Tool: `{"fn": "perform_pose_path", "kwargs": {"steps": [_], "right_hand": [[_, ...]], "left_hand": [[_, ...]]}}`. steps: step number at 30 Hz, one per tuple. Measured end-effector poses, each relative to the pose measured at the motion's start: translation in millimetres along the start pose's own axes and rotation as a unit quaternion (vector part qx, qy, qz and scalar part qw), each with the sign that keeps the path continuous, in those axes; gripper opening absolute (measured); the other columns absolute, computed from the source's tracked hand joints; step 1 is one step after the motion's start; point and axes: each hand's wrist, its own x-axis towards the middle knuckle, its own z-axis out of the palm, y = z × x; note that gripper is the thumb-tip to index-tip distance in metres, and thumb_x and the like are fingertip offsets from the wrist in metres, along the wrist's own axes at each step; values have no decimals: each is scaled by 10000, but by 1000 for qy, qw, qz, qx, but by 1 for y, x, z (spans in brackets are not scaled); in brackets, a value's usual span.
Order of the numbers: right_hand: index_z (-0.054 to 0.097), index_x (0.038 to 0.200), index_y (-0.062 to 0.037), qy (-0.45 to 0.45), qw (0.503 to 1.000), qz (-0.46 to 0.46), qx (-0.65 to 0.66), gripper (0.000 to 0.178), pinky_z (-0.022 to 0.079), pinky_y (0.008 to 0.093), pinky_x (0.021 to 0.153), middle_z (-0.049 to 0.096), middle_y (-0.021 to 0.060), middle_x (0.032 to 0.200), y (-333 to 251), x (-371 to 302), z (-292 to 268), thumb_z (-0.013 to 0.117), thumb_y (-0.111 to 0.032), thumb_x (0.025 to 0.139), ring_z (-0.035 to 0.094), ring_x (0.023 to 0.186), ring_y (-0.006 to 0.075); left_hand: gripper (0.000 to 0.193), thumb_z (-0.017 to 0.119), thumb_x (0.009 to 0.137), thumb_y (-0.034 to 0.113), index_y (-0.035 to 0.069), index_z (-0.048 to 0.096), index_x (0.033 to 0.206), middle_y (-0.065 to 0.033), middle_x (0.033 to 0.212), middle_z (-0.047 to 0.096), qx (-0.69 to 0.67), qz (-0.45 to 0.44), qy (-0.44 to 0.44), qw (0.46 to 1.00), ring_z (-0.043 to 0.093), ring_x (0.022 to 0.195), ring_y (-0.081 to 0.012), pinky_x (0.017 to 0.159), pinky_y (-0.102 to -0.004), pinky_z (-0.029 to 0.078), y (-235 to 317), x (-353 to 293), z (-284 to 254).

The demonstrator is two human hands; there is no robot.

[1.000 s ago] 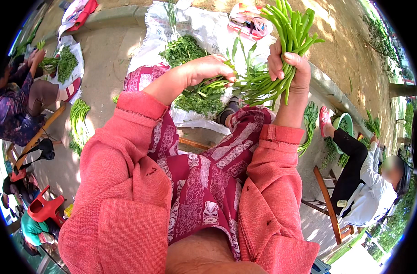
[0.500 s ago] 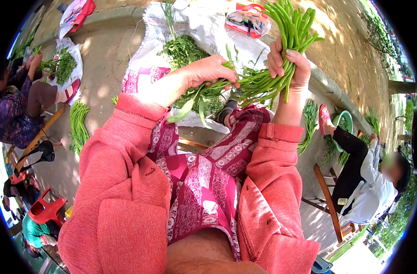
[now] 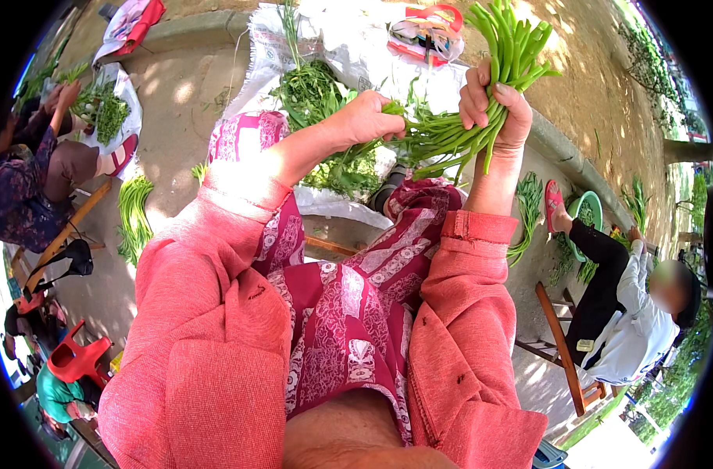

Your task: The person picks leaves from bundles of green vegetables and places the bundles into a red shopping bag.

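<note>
1. Paved ground (image 3: 180, 148), sunlit in patches; bordered by a stone kerb (image 3: 563, 148), with bare earth (image 3: 583, 86) beyond.
2. White woven sack (image 3: 333, 39), spread out ahead of the patterned trousers (image 3: 344, 324); a leafy green heap (image 3: 313, 86) is borne on it; a red-and-clear bag (image 3: 427, 39) is set near its far edge.
3. Bundle of green stems (image 3: 512, 55), raised above the sack's right side; gripped at mid-length by the closed fingers of the right hand (image 3: 497, 109); thick ends pointed upward, thin ends fanned toward the left.
4. Left hand (image 3: 364, 121), placed just beside the thin ends; fingers closed on some greens (image 3: 393, 108), shown above and below the fist; whether these are joined to the bundle cannot be told.
5. Loose bunches, two: one laid on the ground at left (image 3: 136, 215); one at right (image 3: 527, 215), near a green basin (image 3: 584, 223).
</note>
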Motion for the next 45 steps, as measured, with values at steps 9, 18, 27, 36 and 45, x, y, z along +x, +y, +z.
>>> {"fn": "perform_pose_path", "kwargs": {"steps": [9, 18, 27, 36, 45], "right_hand": [[461, 851, -38, -83, 958, -170, 217, 170, 412, 210, 422, 466, 8, 636, -16, -16, -29, 600, -114, 788, 476, 458, 76], [486, 823, -12, -257, 882, -239, 316, 163, 517, 212, 421, 561, 59, 605, -18, -18, -29, 637, -54, 780, 573, 464, 109], [498, 771, -3, -288, 880, -214, 312, 141, 513, 214, 394, 554, 73, 577, -22, -13, -31, 636, -33, 773, 559, 448, 121], [518, 832, 0, -287, 881, -221, 304, 162, 516, 215, 419, 564, 63, 624, -19, -11, -38, 655, -73, 784, 578, 479, 108], [490, 871, -14, -237, 893, -250, 290, 173, 471, 186, 404, 529, 40, 645, -21, -17, -40, 627, -91, 799, 554, 478, 84]], "left_hand": [[128, 563, 794, 116, 7, 629, 787, -23, 655, 575, -147, -30, 163, 975, 504, 530, -72, 474, -181, 404, 10, 1, -48], [216, 540, 836, 167, -30, 598, 902, -60, 744, 593, -184, 113, 224, 950, 548, 611, -124, 585, -220, 457, 20, -11, -82], [188, 542, 885, 191, 17, 582, 941, -24, 714, 589, -174, 113, 162, 965, 541, 548, -87, 464, -215, 444, 29, -22, -78], [137, 632, 782, 74, 13, 654, 903, -12, 780, 647, 179, 184, 185, 949, 568, 721, -74, 666, -210, 446, 18, -21, -69], [164, 630, 807, 142, 45, 663, 934, -48, 792, 664, 373, 210, 320, 846, 592, 665, -120, 596, -241, 457, 13, -17, -77]]}}
